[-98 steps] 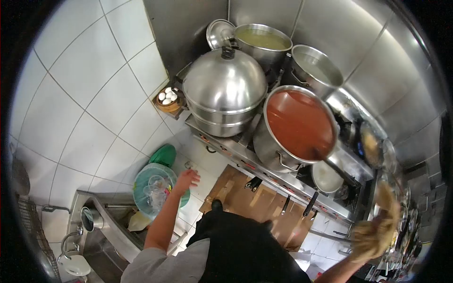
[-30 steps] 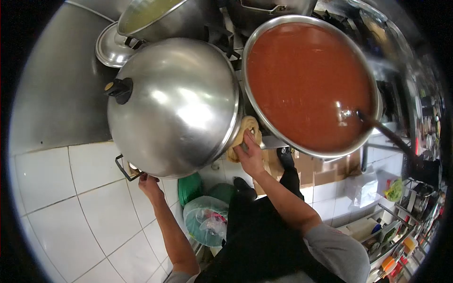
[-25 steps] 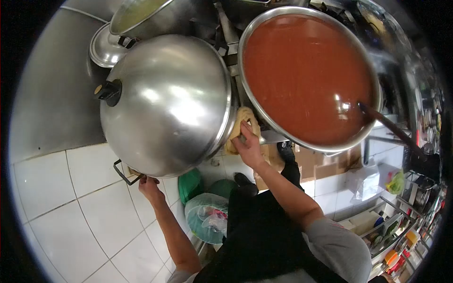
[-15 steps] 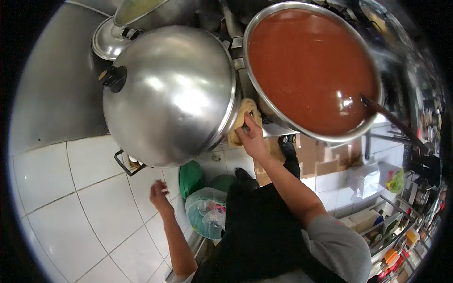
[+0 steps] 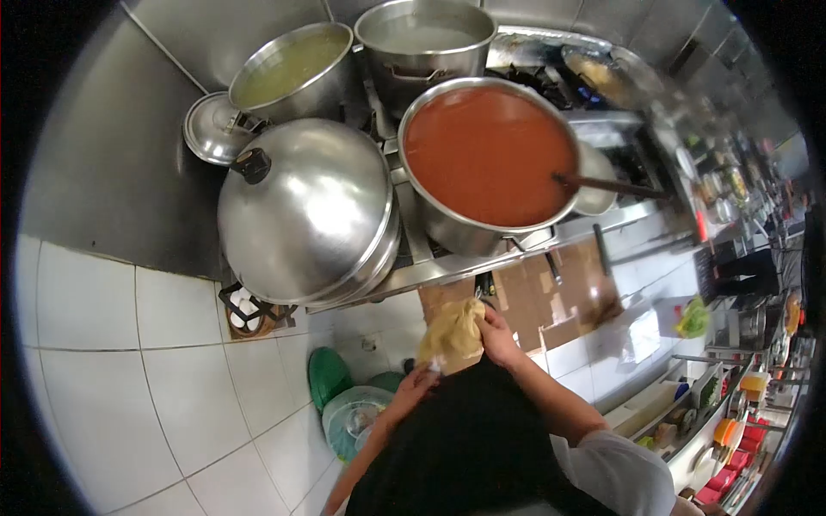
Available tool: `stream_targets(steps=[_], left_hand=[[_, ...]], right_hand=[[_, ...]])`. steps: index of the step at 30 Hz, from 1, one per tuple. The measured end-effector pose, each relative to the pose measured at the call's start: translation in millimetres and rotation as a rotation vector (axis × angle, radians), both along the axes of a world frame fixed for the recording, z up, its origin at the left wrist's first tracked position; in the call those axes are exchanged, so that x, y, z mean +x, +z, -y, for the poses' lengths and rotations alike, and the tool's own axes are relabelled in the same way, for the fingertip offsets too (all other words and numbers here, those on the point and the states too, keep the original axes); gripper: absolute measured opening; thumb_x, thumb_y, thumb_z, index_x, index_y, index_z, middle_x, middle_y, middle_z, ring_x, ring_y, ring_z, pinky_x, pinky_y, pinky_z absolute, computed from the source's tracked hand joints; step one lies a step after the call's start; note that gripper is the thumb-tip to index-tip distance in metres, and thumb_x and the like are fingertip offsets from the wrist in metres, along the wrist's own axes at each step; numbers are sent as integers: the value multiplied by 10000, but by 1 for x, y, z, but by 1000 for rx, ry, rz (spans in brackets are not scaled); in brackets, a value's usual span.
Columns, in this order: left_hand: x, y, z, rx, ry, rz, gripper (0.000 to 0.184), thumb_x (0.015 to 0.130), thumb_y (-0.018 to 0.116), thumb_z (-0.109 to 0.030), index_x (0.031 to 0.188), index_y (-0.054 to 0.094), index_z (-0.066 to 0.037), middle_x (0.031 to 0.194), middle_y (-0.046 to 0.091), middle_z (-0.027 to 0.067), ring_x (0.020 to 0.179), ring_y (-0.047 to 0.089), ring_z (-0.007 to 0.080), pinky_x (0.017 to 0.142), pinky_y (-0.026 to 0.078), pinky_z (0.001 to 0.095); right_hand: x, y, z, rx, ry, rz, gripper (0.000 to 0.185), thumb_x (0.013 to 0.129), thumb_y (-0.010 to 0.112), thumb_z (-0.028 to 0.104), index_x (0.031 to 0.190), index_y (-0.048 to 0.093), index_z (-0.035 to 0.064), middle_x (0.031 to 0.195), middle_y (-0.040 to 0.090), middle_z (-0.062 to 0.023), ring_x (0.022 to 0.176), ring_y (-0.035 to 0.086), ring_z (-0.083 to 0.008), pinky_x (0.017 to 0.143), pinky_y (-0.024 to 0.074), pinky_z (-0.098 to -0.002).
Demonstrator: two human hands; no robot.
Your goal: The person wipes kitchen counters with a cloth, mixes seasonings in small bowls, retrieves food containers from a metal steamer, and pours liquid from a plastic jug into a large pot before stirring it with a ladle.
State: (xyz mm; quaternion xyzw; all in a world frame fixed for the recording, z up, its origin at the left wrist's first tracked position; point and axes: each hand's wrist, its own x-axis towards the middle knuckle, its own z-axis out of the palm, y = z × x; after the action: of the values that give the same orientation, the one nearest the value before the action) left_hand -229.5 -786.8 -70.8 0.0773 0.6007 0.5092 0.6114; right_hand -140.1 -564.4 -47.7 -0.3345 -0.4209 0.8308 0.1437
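A tan cloth hangs bunched in front of my dark apron. My right hand grips its right side, fingers wrapped over the edge. At the lower left corner, my left hand pinches the fabric. Both hands are away from the stove's front edge. Beyond them, on the stove, a large pot with a domed metal lid stands at the left. Beside it is a wide pot of red-brown sauce, with a dark-handled utensil leaning on its rim.
A pot of yellowish liquid and a pot of cloudy liquid stand behind. A small lid lies far left. White eggs sit below the stove's left corner. A lined bin and flattened cardboard are on the floor.
The cloth has come away from the lidded pot's side towards my body in my right hand. My left hand has moved right and taken hold of it. The view has shifted, showing more stove.
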Motion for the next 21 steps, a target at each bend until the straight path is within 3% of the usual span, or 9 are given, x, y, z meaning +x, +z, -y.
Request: stream_targets(steps=[1,3,5,8,10,11,15,21], left_hand=[[2,8,-18,21,0,-5,482,903,551,-306,1263,434,-8,1137,574,98,1018,559,200,870,455,330],[8,28,-52,306,55,209,585,882,590,-299,1319,336,-5,1173,517,114,1081,523,221,831,490,341],[14,23,-79,333,41,198,578,879,592,-286,1313,336,-2,1172,518,115,1066,533,223,834,487,331],[20,24,-123,264,-36,88,538,876,587,-265,1280,366,13,1152,528,112,1004,560,220,832,485,327],[28,15,-151,56,-56,-91,478,878,577,-265,1235,418,10,1101,551,110,949,570,200,789,494,332],[38,11,-165,30,91,-77,412,882,574,-261,1176,476,10,1036,570,98,894,565,164,740,494,315],[52,18,-217,118,306,-28,362,893,562,-266,1145,513,-12,1022,582,79,853,567,143,699,483,295],[56,55,-279,444,507,84,293,902,551,-288,1117,552,-88,1019,596,6,839,559,103,669,459,259]], right_hand=[[14,4,-3,82,87,63,290,926,496,147,1173,516,-3,1026,605,-48,905,564,-107,809,461,-254],[32,12,-8,197,178,84,291,919,514,137,1174,515,-2,1027,607,-50,927,558,-111,821,458,-262],[40,22,-15,201,196,68,298,913,527,135,1180,511,1,1040,601,-50,938,554,-118,827,456,-267],[50,22,-40,207,222,43,279,917,526,140,1165,514,14,1052,591,-53,946,552,-118,826,456,-268],[58,17,-64,33,102,214,247,928,507,148,1142,518,25,1038,593,-63,962,561,-129,829,468,-287],[61,15,-76,-153,-35,-22,228,939,489,175,1124,522,45,1021,597,-62,951,575,-148,821,484,-307],[70,21,-122,-263,-224,-183,260,941,495,229,1111,525,34,1008,605,-49,904,585,-163,794,494,-313],[51,27,-183,-212,-84,-146,228,931,514,203,1081,551,35,1016,608,-62,907,590,-160,739,492,-280]])
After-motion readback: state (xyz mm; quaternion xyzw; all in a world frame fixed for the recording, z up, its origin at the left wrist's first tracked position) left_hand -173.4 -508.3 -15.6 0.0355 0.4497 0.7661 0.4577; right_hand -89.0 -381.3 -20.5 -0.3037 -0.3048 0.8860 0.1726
